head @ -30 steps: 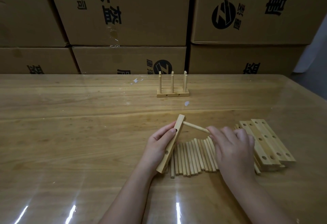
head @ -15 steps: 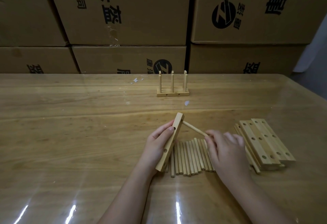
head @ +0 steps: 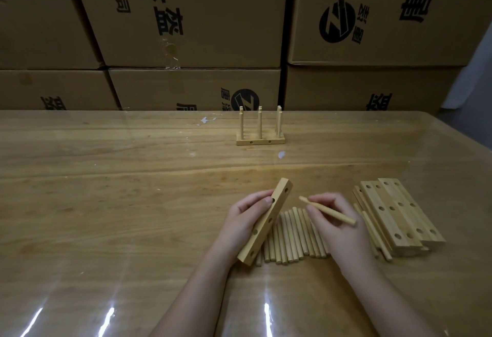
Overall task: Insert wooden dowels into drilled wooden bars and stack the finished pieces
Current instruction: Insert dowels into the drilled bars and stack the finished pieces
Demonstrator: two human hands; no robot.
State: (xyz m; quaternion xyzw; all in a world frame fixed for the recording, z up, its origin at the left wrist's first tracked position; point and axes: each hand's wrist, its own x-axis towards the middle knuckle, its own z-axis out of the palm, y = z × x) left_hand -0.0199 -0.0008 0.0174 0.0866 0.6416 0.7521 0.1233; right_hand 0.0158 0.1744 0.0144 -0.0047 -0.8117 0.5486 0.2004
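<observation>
Table (head: 106, 203) under glossy film. Left hand (head: 241, 219) gripped bar (head: 263, 230), tilted toward 1 o'clock; right hand (head: 342, 232) pinched dowel (head: 336, 214) at its 3 o'clock, not touching.

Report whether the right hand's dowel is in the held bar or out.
Out. The round wooden dowel pinched by the right hand stops clear of the drilled wooden bar in the left hand.
</observation>
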